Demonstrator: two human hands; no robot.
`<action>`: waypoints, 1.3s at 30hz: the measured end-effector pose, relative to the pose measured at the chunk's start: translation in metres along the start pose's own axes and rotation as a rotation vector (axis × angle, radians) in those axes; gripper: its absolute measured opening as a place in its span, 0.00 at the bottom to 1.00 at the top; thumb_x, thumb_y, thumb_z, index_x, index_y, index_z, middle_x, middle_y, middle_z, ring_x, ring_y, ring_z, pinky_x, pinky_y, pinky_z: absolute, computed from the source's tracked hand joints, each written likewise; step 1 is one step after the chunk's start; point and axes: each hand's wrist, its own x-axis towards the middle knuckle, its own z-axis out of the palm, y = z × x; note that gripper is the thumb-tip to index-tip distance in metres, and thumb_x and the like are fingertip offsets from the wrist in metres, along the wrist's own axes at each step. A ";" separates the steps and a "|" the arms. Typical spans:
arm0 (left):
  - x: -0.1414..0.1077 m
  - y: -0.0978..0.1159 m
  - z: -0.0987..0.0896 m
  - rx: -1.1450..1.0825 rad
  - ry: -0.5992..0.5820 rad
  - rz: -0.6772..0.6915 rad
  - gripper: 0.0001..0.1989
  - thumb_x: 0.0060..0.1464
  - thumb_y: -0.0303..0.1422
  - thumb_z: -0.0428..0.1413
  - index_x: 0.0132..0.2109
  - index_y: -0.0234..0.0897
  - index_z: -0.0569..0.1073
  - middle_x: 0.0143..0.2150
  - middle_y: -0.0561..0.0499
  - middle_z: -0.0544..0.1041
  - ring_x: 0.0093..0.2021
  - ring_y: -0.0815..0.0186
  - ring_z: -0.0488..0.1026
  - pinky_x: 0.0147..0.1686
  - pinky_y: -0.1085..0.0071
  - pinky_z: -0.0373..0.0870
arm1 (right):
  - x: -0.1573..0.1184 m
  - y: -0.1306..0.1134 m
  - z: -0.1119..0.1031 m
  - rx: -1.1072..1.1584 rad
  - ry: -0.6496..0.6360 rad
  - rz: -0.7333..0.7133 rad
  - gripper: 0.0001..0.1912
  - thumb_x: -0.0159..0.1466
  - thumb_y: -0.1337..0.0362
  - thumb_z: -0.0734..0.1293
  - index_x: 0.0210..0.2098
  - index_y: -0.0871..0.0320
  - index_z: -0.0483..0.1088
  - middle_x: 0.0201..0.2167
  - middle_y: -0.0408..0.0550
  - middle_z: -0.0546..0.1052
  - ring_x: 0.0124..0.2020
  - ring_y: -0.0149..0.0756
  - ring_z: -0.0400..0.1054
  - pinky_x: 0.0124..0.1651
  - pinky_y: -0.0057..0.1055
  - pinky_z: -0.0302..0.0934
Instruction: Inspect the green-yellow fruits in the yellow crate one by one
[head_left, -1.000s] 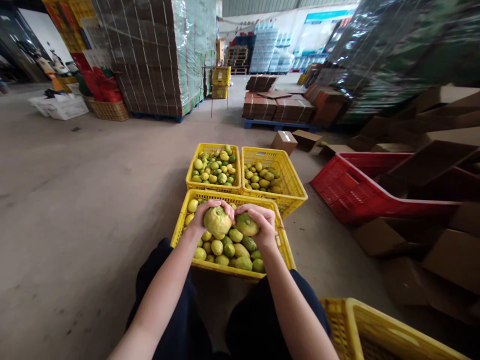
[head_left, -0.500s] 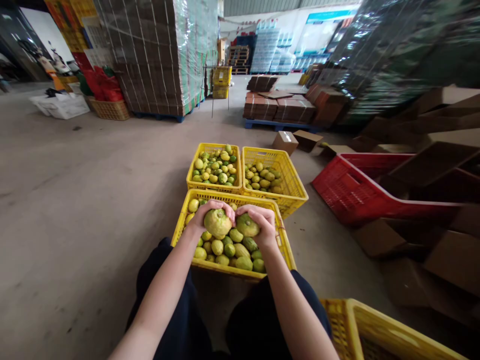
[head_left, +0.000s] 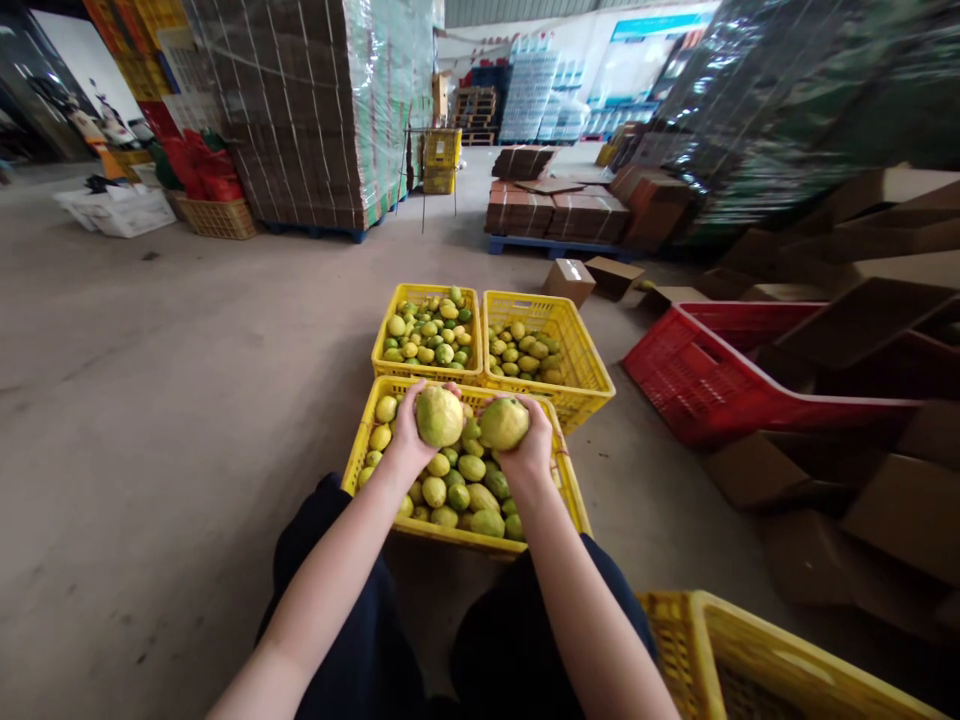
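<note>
A person's left hand (head_left: 407, 430) curls around one yellow-green fruit (head_left: 439, 417) while the right hand (head_left: 535, 445) grips a second fruit (head_left: 505, 424), both just above a near yellow crate (head_left: 465, 541) of similar fruit on the spotted warehouse floor (head_left: 187, 400). Two far yellow crates (head_left: 570, 406) stand beyond, a red crate (head_left: 694, 375) at right, a wrapped stack (head_left: 285, 110) at far left.

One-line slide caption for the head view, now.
Left hand holds one greenish-yellow fruit, right hand another, above a yellow crate of fruit; two more crates beyond.
</note>
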 end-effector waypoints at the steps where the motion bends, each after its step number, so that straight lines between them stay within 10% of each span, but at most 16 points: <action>1: 0.002 -0.001 -0.001 -0.036 0.043 -0.025 0.13 0.56 0.43 0.57 0.39 0.38 0.75 0.35 0.47 0.78 0.32 0.64 0.77 0.34 0.67 0.76 | 0.003 -0.001 0.000 0.047 0.068 0.110 0.08 0.57 0.63 0.63 0.24 0.55 0.72 0.20 0.44 0.77 0.23 0.34 0.71 0.28 0.30 0.70; 5: 0.006 -0.001 -0.004 -0.086 0.165 -0.064 0.12 0.57 0.43 0.58 0.43 0.40 0.74 0.35 0.48 0.77 0.33 0.63 0.77 0.35 0.65 0.78 | 0.007 -0.002 -0.001 0.133 0.153 0.365 0.11 0.64 0.62 0.59 0.32 0.55 0.71 0.21 0.44 0.77 0.23 0.35 0.72 0.27 0.32 0.72; 21: 0.010 -0.003 -0.018 -0.003 0.464 -0.001 0.11 0.61 0.43 0.53 0.39 0.42 0.71 0.40 0.49 0.76 0.37 0.61 0.74 0.34 0.64 0.74 | 0.014 0.014 -0.003 0.151 0.125 0.494 0.10 0.68 0.59 0.62 0.44 0.58 0.68 0.29 0.50 0.76 0.30 0.38 0.75 0.24 0.27 0.74; 39: 0.008 0.001 -0.015 -0.029 0.476 -0.014 0.10 0.62 0.43 0.52 0.40 0.42 0.70 0.41 0.48 0.75 0.37 0.61 0.74 0.31 0.67 0.74 | 0.014 0.015 -0.003 0.171 0.141 0.514 0.11 0.67 0.59 0.63 0.45 0.59 0.68 0.32 0.51 0.76 0.34 0.40 0.76 0.25 0.30 0.76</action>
